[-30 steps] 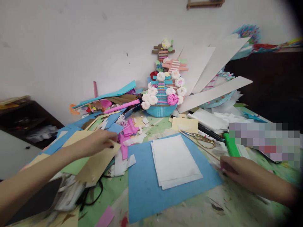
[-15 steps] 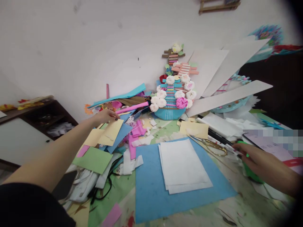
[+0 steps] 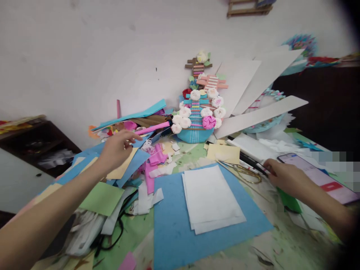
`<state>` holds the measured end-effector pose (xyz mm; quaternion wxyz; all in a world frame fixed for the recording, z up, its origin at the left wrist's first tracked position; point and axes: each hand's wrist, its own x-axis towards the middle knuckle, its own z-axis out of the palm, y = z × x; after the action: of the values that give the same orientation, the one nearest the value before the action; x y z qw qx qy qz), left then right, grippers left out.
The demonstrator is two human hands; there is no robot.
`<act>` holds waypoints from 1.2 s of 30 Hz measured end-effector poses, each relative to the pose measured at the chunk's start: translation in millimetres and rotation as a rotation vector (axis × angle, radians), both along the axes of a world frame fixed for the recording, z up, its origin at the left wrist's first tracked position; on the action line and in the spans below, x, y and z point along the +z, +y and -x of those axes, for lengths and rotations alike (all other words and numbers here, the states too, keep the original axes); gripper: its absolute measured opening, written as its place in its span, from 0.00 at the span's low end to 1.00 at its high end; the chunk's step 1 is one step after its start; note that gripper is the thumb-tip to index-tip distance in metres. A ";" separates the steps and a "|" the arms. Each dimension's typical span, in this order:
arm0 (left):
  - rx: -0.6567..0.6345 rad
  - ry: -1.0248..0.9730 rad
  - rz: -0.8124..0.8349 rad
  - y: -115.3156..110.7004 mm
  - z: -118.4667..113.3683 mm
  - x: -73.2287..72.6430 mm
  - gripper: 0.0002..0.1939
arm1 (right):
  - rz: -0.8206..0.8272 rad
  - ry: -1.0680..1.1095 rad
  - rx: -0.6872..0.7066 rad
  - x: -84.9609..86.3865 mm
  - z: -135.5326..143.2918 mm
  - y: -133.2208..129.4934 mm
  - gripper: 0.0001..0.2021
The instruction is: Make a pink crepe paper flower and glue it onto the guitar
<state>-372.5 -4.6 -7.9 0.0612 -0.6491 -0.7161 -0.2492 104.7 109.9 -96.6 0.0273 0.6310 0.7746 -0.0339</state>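
Observation:
My left hand (image 3: 119,150) is open, palm down with the fingers reaching forward, over the pile of coloured paper at the left. Below it lie a cream paper sheet (image 3: 123,165) and a green paper sheet (image 3: 102,198); a pink strip (image 3: 153,128) is just past the fingertips. My right hand (image 3: 287,178) has its fingers closed at the near end of a black pen (image 3: 253,162), among several pens. Gold-handled scissors (image 3: 247,175) lie to its left, and a green object (image 3: 291,200) sits partly hidden beneath it. White paper sheets (image 3: 212,198) rest on a blue sheet (image 3: 174,243) between the hands.
A blue paper instrument model with flowers (image 3: 195,135) stands against the wall. Long white boards (image 3: 264,112) lean behind it. A phone (image 3: 320,178) lies beyond my right hand. Paper scraps (image 3: 152,161) cover the table's left half, and a shelf unit (image 3: 53,138) stands at far left.
The view has turned slightly right. My left hand has come off the cream paper and now hovers higher. My right hand has moved forward along the pens, uncovering more of the phone.

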 end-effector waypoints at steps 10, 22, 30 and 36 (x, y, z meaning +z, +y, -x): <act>-0.515 -0.091 -0.001 -26.8 -120.0 -53.3 0.11 | -0.168 0.060 0.050 15.8 12.1 9.5 0.15; -0.501 -0.255 -0.045 -17.4 -139.4 -101.5 0.11 | -0.034 0.243 -0.093 -4.4 55.2 71.4 0.14; -0.443 -0.302 -0.054 -26.0 -139.9 -125.8 0.10 | 0.015 0.362 -0.072 0.6 71.5 87.9 0.14; -0.459 -0.301 -0.042 -25.8 -139.4 -124.5 0.10 | -0.275 0.354 -0.205 24.2 41.6 101.6 0.16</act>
<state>-233.0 -30.4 -132.3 -0.0905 -0.7485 -0.5460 -0.3652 63.1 211.5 -72.3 -0.1986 0.6882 0.6966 -0.0411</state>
